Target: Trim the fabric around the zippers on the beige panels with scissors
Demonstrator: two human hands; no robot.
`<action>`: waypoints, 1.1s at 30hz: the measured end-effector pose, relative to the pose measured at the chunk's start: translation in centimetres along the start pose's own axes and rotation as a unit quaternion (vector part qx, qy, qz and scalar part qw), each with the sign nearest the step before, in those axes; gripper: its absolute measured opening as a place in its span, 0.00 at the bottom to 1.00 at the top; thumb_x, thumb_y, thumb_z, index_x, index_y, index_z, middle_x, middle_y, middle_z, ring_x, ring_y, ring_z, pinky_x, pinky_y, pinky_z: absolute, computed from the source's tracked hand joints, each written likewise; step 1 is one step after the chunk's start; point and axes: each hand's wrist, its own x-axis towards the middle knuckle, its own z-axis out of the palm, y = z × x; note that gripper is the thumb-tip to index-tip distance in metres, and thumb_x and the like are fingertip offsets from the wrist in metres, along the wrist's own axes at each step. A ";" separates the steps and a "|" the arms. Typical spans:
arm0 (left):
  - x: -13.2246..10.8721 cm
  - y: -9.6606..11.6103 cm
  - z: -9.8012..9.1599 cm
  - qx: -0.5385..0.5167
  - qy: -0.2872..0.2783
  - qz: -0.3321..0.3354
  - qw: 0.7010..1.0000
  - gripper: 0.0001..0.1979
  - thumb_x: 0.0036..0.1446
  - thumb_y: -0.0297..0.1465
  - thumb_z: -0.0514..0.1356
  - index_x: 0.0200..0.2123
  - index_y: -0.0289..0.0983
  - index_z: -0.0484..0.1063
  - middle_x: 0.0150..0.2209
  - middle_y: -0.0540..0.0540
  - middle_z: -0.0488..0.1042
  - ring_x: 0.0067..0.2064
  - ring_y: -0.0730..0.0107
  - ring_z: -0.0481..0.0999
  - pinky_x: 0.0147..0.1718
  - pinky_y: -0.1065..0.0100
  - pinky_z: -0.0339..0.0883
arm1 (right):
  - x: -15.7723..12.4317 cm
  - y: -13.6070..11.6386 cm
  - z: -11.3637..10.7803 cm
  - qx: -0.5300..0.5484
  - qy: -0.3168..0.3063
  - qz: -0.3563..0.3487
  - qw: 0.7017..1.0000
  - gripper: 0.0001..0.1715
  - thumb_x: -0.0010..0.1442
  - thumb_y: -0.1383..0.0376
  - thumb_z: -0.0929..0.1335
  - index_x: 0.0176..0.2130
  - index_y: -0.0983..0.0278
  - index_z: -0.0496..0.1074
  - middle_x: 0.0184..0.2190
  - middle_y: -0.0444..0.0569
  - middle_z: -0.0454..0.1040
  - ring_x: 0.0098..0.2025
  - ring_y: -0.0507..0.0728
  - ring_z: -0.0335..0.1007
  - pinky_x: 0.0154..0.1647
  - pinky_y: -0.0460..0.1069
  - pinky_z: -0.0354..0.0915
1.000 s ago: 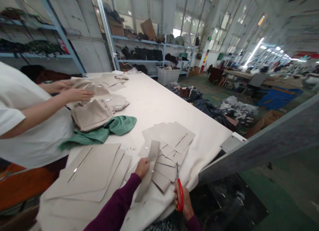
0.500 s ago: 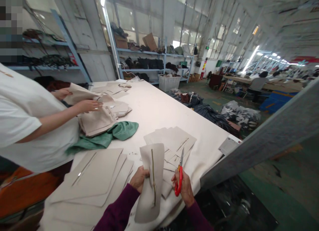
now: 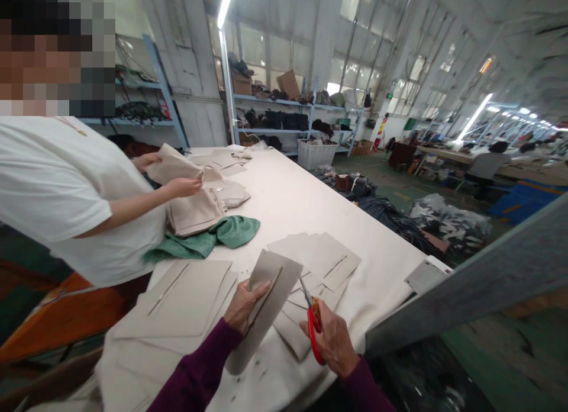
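Observation:
My left hand (image 3: 246, 302) is closed on a beige fabric piece (image 3: 277, 282) that has a narrow zipper-like strip along it; the piece is tilted, its top leaning right. In my right hand (image 3: 332, 335) are red-handled scissors (image 3: 314, 329), their blades pointing up beside the piece's right edge. Behind and under the scissors lie fanned beige pieces (image 3: 317, 252), one with a similar strip. A stack of larger beige pieces (image 3: 190, 293) lies to the left, the top one with a slit-like strip.
A person in a white shirt (image 3: 119, 211) at the left handles beige fabric (image 3: 171, 163) over a folded pile (image 3: 190, 213). Green cloth (image 3: 235, 231) lies on the white table (image 3: 288, 193). A grey metal beam (image 3: 470, 282) slants at the right. Shelves (image 3: 275, 129) stand behind.
The held piece has tilted from nearly upright to leaning right. The scissors' tips now point up-left, close to its edge. The view has shifted, moving the surroundings rightward.

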 end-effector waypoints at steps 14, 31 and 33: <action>-0.8 0.5 -0.4 -0.071 -0.059 -0.103 0.990 0.19 0.47 0.31 0.66 0.42 0.32 0.67 0.28 0.43 0.76 0.27 0.62 0.76 0.27 0.62 0.72 | 1.8 -1.1 -1.0 -0.231 0.000 -0.125 0.965 0.22 0.55 0.54 0.68 0.42 0.67 0.64 0.35 0.52 0.68 0.37 0.60 0.66 0.40 0.54 0.63; -1.1 0.7 0.0 -0.134 -0.069 -0.214 0.965 0.11 0.54 0.25 0.58 0.41 0.27 0.72 0.29 0.37 0.78 0.26 0.61 0.77 0.27 0.65 0.73 | 1.8 0.0 -2.7 -0.287 -0.003 -0.193 0.938 0.24 0.57 0.49 0.63 0.39 0.67 0.65 0.34 0.52 0.66 0.36 0.60 0.61 0.38 0.54 0.58; -1.1 0.7 0.1 -0.126 -0.071 -0.212 0.967 0.11 0.53 0.25 0.60 0.40 0.27 0.72 0.29 0.37 0.78 0.25 0.61 0.77 0.26 0.65 0.73 | 1.9 0.2 -3.0 -0.299 0.002 -0.213 0.930 0.25 0.56 0.48 0.62 0.38 0.67 0.65 0.33 0.52 0.66 0.35 0.60 0.61 0.37 0.54 0.58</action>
